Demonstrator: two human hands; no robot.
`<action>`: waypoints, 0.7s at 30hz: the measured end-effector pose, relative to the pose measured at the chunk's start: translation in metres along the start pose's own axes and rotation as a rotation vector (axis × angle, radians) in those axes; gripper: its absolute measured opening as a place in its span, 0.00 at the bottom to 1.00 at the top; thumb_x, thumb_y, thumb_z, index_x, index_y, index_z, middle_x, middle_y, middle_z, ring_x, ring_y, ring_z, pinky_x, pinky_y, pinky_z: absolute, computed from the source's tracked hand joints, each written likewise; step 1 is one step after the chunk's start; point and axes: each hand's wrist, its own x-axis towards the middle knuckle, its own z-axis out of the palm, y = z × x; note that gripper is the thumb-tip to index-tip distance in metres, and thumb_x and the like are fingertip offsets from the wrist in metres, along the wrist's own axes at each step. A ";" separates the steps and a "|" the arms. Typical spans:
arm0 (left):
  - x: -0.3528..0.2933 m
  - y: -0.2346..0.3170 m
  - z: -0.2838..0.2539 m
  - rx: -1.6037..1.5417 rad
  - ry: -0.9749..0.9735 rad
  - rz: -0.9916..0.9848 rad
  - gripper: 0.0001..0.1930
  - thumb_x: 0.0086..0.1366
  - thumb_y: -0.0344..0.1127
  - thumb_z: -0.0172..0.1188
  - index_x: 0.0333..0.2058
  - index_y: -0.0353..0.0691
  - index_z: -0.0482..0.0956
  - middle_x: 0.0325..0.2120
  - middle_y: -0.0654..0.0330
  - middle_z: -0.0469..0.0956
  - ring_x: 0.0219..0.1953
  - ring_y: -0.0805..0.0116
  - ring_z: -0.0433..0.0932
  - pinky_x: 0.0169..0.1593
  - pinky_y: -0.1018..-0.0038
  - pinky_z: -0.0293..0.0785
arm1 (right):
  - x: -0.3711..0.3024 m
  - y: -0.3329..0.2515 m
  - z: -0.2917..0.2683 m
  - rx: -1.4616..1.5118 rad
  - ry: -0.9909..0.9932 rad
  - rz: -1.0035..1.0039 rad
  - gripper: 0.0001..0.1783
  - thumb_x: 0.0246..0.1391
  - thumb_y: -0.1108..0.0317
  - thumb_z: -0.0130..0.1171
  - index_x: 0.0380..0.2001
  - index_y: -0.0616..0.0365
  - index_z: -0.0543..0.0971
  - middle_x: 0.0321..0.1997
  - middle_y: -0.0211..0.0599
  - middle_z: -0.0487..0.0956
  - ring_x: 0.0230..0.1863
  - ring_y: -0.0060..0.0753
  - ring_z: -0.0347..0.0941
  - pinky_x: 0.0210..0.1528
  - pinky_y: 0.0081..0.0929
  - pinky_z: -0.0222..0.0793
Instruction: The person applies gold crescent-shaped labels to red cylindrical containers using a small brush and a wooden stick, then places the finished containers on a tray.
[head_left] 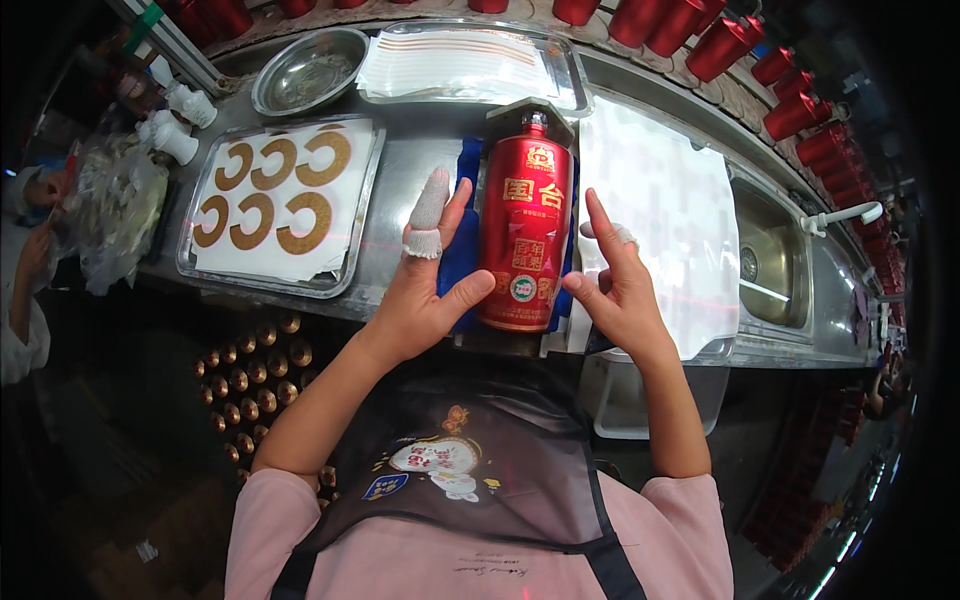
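A glossy red bottle [528, 235] with gold markings and a dark cap lies with its neck pointing away from me, on a blue cloth [462, 258]. My left hand [428, 265] is beside its left edge, fingers stretched out and the thumb tip at the bottle's lower side. A grey cloth cot covers one of its fingers. At the right edge is my right hand [622, 285], fingers extended, thumb close to the bottle and a pale finger cot partly visible. Whether either thumb presses on the bottle is hard to tell.
Left of the bottle, a clear tray [368, 200] bears a sheet of gold C-shaped decals [275, 165]. Behind are a metal bowl [310, 72] and stacked striped sheets [460, 65]. White sheets [660, 220] and a sink [775, 255] lie right. Red bottles [722, 48] line the back.
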 end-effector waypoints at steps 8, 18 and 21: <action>0.006 0.007 0.006 0.048 -0.062 0.042 0.47 0.65 0.50 0.63 0.74 0.42 0.45 0.75 0.46 0.39 0.76 0.47 0.40 0.73 0.52 0.29 | -0.003 0.015 -0.001 0.017 -0.006 -0.065 0.54 0.48 0.54 0.74 0.75 0.36 0.56 0.58 0.39 0.71 0.27 0.16 0.57 0.28 0.16 0.62; 0.004 0.009 0.004 0.099 -0.041 0.019 0.50 0.62 0.51 0.67 0.74 0.42 0.46 0.75 0.45 0.39 0.76 0.47 0.40 0.74 0.55 0.36 | -0.009 -0.016 -0.003 0.032 0.035 -0.164 0.43 0.53 0.53 0.70 0.71 0.43 0.64 0.57 0.46 0.75 0.48 0.39 0.71 0.47 0.32 0.69; 0.006 0.013 0.005 0.080 -0.009 0.068 0.46 0.65 0.48 0.64 0.73 0.42 0.47 0.74 0.48 0.42 0.76 0.49 0.41 0.73 0.48 0.31 | 0.000 -0.023 -0.008 -0.004 0.075 -0.187 0.40 0.54 0.51 0.69 0.69 0.41 0.67 0.57 0.49 0.74 0.54 0.48 0.72 0.54 0.38 0.70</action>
